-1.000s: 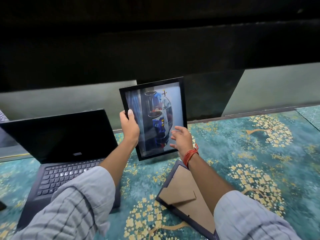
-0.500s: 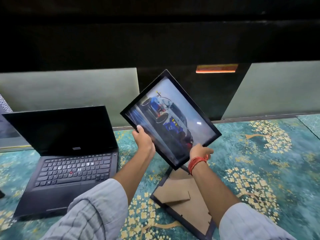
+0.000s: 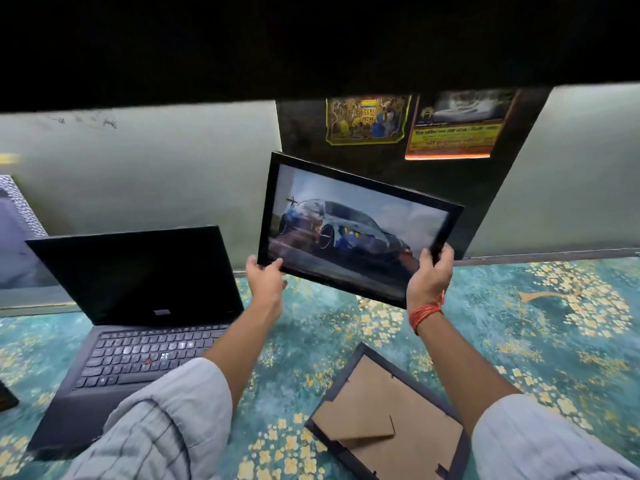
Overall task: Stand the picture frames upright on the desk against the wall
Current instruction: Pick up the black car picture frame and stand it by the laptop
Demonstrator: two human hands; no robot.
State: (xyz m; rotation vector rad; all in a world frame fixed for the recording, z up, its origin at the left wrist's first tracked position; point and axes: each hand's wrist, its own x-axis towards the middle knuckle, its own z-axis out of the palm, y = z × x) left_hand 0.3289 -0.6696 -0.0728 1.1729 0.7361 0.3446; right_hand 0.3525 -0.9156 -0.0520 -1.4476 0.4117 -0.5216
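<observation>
A black picture frame (image 3: pixel 353 226) with a car photo is held in the air in landscape, tilted down to the right, in front of the wall (image 3: pixel 156 174). My left hand (image 3: pixel 265 278) grips its lower left corner. My right hand (image 3: pixel 429 275) grips its lower right corner; an orange thread is tied round that wrist. A second frame (image 3: pixel 388 424) lies face down on the desk (image 3: pixel 519 341), its brown cardboard back and folded stand showing, partly hidden by my right forearm.
An open black laptop (image 3: pixel 138 306) stands on the left of the teal floral desk cover. Two stickers (image 3: pixel 367 119) are on a dark wall panel behind the held frame. A dark overhang runs above. A small dark object (image 3: pixel 5 398) sits at the left edge.
The held frame has been turned from portrait through a diagonal to landscape and raised toward the wall. My right hand shifted to the lower right corner. The view tilted up, revealing the stickers.
</observation>
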